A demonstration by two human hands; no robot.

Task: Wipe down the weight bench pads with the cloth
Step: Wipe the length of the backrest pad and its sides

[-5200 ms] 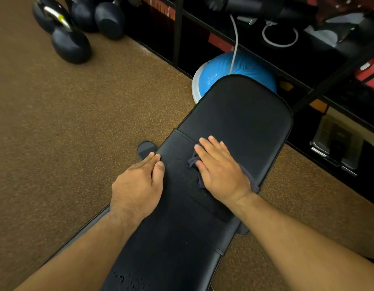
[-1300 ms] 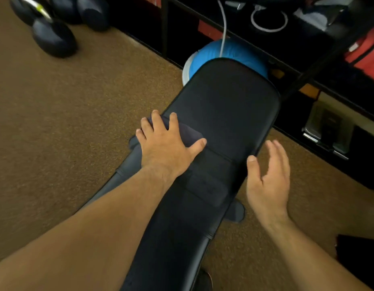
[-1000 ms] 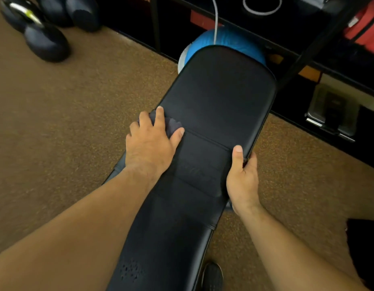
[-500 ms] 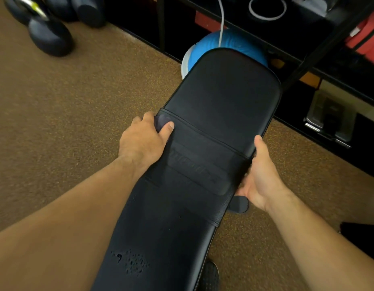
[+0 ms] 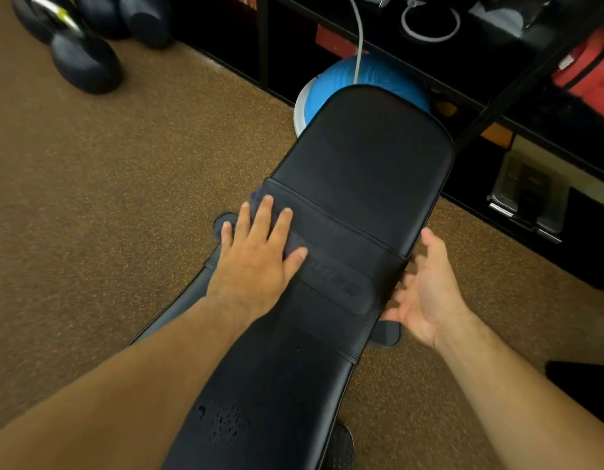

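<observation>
A black padded weight bench (image 5: 361, 164) runs from the bottom middle up to the right, with a strap band across its middle. My left hand (image 5: 256, 256) lies flat with spread fingers on the left side of the pad, pressing a dark cloth (image 5: 260, 198) that shows past my fingertips and under my thumb. My right hand (image 5: 426, 286) is at the bench's right edge, palm turned toward the pad, fingers loosely extended near the side of the strap band. A patch of droplets (image 5: 226, 422) sits on the near pad.
Brown speckled floor surrounds the bench. Several dark kettlebells (image 5: 83, 59) stand at the top left. A blue balance ball (image 5: 355, 79) sits behind the bench head, under a black shelving rack (image 5: 497, 96) holding a white cable, red bag and a grey case (image 5: 527, 198).
My left hand has flattened and slid onto the pad top with the cloth, from gripping the left edge. My right hand has let go of the right edge and opened beside it.
</observation>
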